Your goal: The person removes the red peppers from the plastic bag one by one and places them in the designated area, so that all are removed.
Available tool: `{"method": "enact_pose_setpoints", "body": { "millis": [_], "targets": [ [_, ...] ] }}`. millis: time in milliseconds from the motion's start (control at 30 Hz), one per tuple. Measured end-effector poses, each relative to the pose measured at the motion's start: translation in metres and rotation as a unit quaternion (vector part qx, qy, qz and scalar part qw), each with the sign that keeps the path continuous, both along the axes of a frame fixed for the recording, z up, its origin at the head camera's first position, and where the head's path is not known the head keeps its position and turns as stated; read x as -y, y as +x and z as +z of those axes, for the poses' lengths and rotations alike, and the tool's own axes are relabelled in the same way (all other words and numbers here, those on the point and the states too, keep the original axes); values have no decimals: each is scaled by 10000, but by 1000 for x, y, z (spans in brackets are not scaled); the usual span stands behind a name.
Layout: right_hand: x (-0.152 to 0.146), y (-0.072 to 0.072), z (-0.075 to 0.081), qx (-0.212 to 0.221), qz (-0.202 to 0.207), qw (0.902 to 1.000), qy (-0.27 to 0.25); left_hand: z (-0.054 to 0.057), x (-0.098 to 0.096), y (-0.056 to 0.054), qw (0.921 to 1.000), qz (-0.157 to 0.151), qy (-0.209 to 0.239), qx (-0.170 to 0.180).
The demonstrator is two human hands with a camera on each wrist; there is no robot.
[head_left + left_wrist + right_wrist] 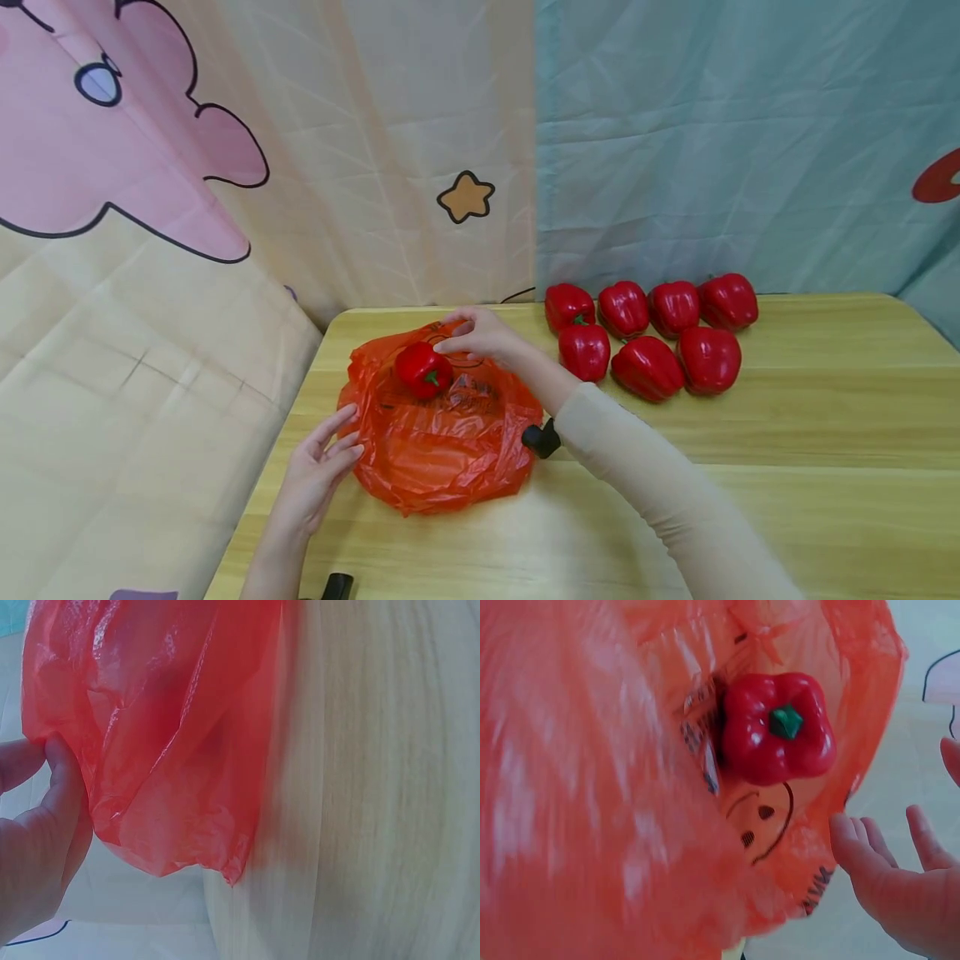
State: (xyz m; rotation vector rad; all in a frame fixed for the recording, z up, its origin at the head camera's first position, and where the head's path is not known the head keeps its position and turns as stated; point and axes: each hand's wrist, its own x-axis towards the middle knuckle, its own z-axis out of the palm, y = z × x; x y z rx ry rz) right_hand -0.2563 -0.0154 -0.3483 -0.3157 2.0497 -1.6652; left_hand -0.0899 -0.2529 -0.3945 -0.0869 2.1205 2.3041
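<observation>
A red-orange plastic bag (442,450) lies with its mouth spread wide on the table. Inside it, toward the far left side, rests a red bell pepper (422,371) with a green stem, also seen whole in the right wrist view, near a printed face on the bag. At the bag's left rim, my left hand (318,471) pinches the plastic between thumb and finger; the left wrist view shows the fingertips meeting at the bag's edge. Over the far rim, my right hand (480,333) hovers beside the pepper. Its fingers (862,847) are spread and hold nothing.
Several red bell peppers (647,368) stand in two rows at the table's back, right of the bag. Behind the wooden table (825,417) hangs a printed curtain (675,150). A black wrist mount (542,438) overlaps the bag's right side.
</observation>
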Motion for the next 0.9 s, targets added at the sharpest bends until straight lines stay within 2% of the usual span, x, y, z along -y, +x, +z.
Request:
{"method": "enact_pose_setpoints", "body": {
  "millis": [200, 533, 633, 800, 900],
  "targets": [
    [22, 6, -13, 19, -380, 9993, -29, 1, 0, -1, 10000, 6, -60, 41],
    [49, 19, -37, -398, -1164, 9915, 423, 0, 0, -1, 10000, -12, -97, 18],
    [53, 21, -44, -603, -1172, 9898, 544, -1, -1, -1, 10000, 0, -41, 28],
    [56, 22, -49, -1228, -1082, 9819, 958, -2, -1, -1, 10000, 15, -26, 24],
    [58, 22, -51, -1399, -1085, 9780, 1106, -2, 0, -1, 10000, 14, -36, 26]
  ]
}}
